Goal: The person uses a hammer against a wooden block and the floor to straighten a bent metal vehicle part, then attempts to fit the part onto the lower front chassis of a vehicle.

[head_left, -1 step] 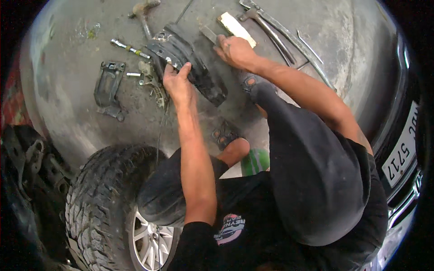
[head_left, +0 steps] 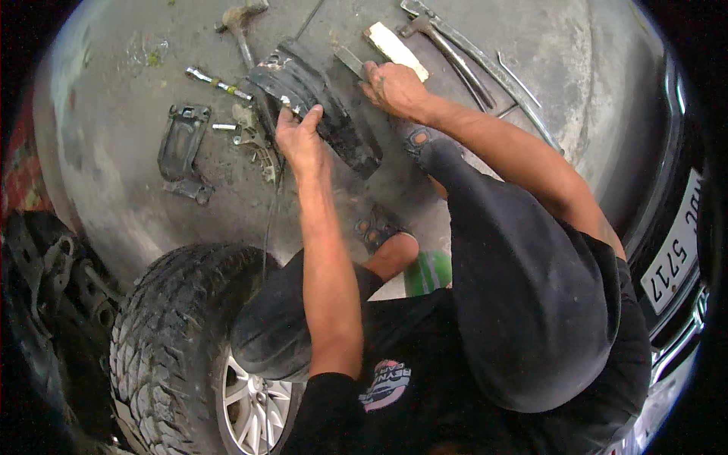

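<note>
A black, curved, dirty metal part point(head_left: 341, 133) lies on the concrete floor in front of me. My left hand point(head_left: 299, 136) grips its near rim, fingers curled over the edge. My right hand point(head_left: 394, 87) presses on its far end with fingers closed over that edge, right beside a flat grey metal strip point(head_left: 350, 61). My knees and sandalled feet point(head_left: 379, 227) are just below the part.
A hammer point(head_left: 239, 26), a socket extension point(head_left: 216, 82), a black bracket point(head_left: 182, 148) and small bolts point(head_left: 227, 127) lie to the left. A cream block point(head_left: 396, 49) and long metal bars point(head_left: 470, 53) lie behind. A tyre on its rim point(head_left: 182, 341) stands lower left, a car bumper point(head_left: 667, 189) at right.
</note>
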`<state>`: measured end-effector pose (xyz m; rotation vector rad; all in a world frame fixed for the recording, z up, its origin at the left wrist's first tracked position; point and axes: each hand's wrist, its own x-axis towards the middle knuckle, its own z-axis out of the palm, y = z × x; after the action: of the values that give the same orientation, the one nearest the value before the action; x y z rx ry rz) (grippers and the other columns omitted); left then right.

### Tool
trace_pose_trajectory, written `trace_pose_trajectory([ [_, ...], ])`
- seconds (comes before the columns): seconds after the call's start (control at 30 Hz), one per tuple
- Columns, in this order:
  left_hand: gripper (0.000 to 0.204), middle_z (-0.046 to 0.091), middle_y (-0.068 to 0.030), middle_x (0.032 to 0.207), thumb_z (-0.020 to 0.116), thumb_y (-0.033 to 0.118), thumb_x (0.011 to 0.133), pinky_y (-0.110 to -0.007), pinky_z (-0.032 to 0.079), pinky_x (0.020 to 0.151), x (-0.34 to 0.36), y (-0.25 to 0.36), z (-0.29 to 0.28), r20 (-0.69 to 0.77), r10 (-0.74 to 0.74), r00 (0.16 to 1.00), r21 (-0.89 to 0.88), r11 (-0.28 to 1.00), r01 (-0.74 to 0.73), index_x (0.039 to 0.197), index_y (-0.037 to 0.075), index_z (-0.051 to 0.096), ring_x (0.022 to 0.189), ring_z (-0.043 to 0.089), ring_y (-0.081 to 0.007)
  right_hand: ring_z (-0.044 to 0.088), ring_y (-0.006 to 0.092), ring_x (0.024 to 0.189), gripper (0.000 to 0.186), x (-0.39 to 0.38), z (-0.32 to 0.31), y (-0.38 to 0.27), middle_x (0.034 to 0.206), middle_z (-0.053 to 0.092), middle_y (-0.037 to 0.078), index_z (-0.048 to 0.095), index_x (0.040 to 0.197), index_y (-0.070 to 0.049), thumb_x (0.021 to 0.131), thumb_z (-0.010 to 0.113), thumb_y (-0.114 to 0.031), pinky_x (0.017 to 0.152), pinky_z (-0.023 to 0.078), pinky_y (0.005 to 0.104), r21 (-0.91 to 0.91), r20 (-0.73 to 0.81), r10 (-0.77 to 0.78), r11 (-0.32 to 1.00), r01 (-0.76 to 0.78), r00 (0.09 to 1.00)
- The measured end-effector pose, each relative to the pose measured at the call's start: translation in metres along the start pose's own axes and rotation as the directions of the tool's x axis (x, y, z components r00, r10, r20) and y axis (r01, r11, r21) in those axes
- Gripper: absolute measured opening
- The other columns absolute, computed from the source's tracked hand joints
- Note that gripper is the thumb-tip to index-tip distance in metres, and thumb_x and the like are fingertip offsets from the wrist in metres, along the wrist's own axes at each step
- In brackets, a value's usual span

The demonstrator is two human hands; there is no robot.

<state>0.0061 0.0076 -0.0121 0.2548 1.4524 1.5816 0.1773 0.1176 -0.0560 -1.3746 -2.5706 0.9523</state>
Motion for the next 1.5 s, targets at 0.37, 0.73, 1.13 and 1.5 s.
trace_pose_trajectory([
  [0.37,0.037,0.068,-0.0135,0.112,0.066,-0.007,0.085,-0.035,0.05,0.089,0.064,-0.03,0.051,0.157,0.029,0.987,0.263,0.962,-0.07,0.122,-0.009,0.059,0.1,0.065,-0.023,0.065,0.0466,0.095,0.039,-0.003,-0.005,0.024,0.09,0.068,0.028,0.06,0.115,0.006,0.094,0.068,-0.026,0.083,0.051,0.0521,0.059,0.085,-0.094,0.994,0.089,0.992],
  [0.73,0.031,0.069,-0.0185,0.114,0.063,-0.004,0.088,-0.037,0.048,0.094,0.063,-0.052,0.051,0.163,0.105,0.981,0.402,0.901,-0.163,0.119,-0.007,0.059,0.104,0.066,-0.0274,0.067,0.0456,0.097,0.032,-0.005,-0.014,0.02,0.096,0.07,0.028,0.063,0.107,0.005,0.09,0.068,-0.021,0.087,0.052,0.0517,0.139,0.101,-0.063,0.989,0.048,0.993],
  [1.13,0.036,0.067,-0.0166,0.11,0.067,-0.011,0.08,-0.034,0.049,0.09,0.042,-0.023,0.047,-0.014,0.079,0.997,0.326,0.943,-0.07,0.114,-0.008,0.055,0.1,0.065,-0.0244,0.068,0.0425,0.099,0.035,-0.023,-0.038,0.038,0.109,0.07,0.025,0.067,0.121,-0.001,0.089,0.062,-0.016,0.089,0.054,0.0475,0.301,-0.152,0.155,0.948,-0.104,0.976],
  [1.5,0.049,0.068,-0.0179,0.119,0.067,-0.01,0.084,-0.034,0.049,0.096,0.056,-0.059,0.063,0.135,0.084,0.987,0.45,0.882,-0.136,0.131,-0.008,0.053,0.107,0.066,-0.0248,0.067,0.0441,0.095,0.024,-0.039,-0.04,0.046,0.099,0.07,0.025,0.069,0.106,-0.001,0.088,0.066,-0.016,0.082,0.053,0.0515,0.173,-0.223,-0.015,0.983,0.055,0.975],
])
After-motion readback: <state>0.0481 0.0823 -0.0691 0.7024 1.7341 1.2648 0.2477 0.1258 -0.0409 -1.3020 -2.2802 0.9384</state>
